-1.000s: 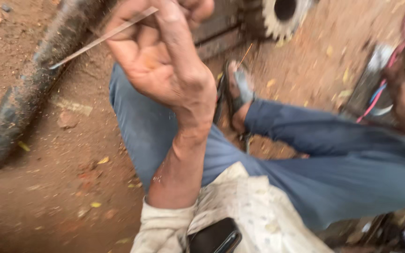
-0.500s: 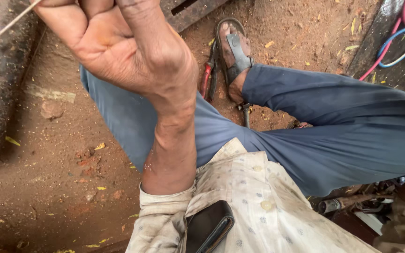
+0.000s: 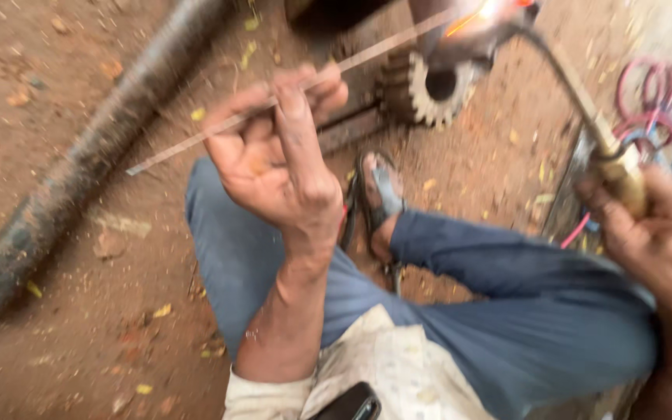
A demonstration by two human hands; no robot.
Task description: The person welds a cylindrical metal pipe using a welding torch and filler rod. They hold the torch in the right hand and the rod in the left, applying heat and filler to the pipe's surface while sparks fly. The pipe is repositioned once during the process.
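My left hand [image 3: 278, 159] is raised in front of me, fingers pinched on a thin metal filler rod [image 3: 188, 144] that slants up to the right. The rod's far tip glows orange near a toothed metal gear [image 3: 421, 93] on the ground. My right hand [image 3: 655, 233] at the right edge grips the brass handle of a gas torch [image 3: 620, 167], whose thin neck curves up toward the glowing spot [image 3: 484, 12]. I sit cross-legged in blue trousers [image 3: 507, 311], one sandalled foot [image 3: 379, 198] below the gear.
A long dark rusty pipe [image 3: 87, 163] lies diagonally on the red dirt at the left. Red and blue hoses [image 3: 647, 109] coil at the upper right. A dark phone [image 3: 348, 404] sticks out of my shirt pocket. Dry leaves dot the soil.
The view has swung up and right, bringing the gear, the glowing tip and my right hand with the torch into sight. My left hand has lowered in the picture, still holding the rod.
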